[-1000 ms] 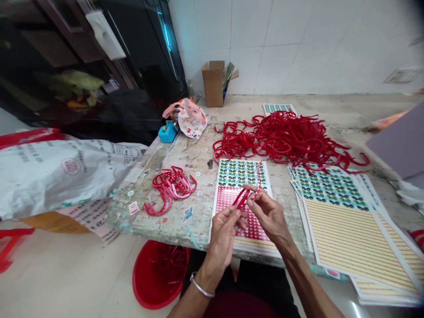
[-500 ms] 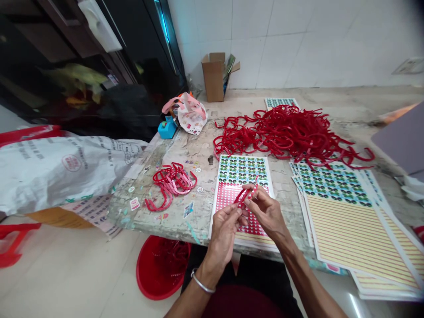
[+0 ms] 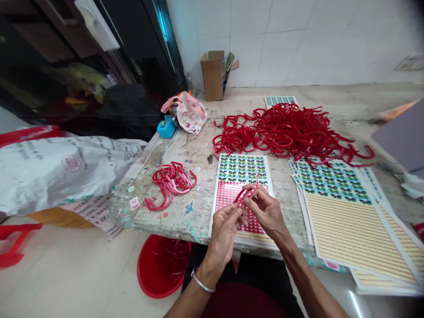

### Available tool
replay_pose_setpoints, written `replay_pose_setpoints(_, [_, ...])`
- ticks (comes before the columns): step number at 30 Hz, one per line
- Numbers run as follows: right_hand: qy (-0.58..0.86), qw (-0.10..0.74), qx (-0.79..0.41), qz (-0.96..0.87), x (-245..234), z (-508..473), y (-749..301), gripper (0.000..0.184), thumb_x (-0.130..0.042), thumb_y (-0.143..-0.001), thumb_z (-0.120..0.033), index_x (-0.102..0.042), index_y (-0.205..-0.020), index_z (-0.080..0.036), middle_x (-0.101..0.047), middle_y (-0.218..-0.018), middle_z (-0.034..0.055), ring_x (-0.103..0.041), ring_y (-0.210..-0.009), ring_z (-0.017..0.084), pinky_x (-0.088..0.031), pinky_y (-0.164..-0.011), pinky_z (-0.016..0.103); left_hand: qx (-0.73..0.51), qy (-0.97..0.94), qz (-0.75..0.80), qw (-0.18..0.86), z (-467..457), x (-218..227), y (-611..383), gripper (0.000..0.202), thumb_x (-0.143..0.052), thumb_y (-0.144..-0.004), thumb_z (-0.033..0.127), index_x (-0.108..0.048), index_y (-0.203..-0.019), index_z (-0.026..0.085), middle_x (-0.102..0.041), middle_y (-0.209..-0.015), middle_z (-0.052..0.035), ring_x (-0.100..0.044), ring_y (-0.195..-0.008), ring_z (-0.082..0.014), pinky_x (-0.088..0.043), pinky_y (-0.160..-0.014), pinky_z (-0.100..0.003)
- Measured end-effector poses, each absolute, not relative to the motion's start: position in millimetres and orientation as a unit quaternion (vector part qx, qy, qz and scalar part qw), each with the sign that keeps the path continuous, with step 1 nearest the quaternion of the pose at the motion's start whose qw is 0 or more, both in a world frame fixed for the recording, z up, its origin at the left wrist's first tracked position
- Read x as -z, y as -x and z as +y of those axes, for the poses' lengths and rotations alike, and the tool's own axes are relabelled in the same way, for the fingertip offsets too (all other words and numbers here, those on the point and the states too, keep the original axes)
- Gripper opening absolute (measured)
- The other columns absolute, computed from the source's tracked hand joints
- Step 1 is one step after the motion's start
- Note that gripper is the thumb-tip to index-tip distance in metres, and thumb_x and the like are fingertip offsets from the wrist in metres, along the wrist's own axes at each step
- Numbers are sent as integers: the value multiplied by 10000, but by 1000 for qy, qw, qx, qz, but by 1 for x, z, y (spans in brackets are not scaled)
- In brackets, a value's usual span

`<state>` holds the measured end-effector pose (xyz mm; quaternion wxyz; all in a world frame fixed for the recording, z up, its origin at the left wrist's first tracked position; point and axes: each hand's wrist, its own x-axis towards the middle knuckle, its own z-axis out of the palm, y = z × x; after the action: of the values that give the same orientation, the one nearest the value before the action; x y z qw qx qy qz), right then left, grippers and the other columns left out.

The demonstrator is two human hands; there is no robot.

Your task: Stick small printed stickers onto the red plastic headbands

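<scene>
My left hand and my right hand meet over a sticker sheet on the worn table. Both pinch one thin red plastic band, the left at its lower end, the right fingers pressed along its middle. A big tangle of the same red bands lies beyond the sheet. A small bunch of red bands lies to the left of my hands.
A stack of sticker sheets lies at the right. A red basket stands on the floor under the table edge. A white sack lies at the left. A cardboard box, a printed plastic bag and a small blue item sit at the back.
My hands stay together on the red band with only small finger movement. The view has tilted up a little, so the table appears slightly higher in the picture.
</scene>
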<state>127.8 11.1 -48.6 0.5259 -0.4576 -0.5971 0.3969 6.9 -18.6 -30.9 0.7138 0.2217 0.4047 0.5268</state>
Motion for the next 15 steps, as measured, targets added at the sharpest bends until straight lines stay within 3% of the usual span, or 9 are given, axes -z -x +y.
replay_pose_setpoints(15, [459, 538, -370, -603, 52, 10, -127, 121, -544, -815, -219, -523, -701, -186, -556, -1011, 71, -532, -943, 177, -449, -760, 294, -529, -221, 392, 720, -19, 30, -9, 53, -613, -742, 148, -598, -711, 107, -597, -641, -4, -529, -545, -75, -399, -580, -203])
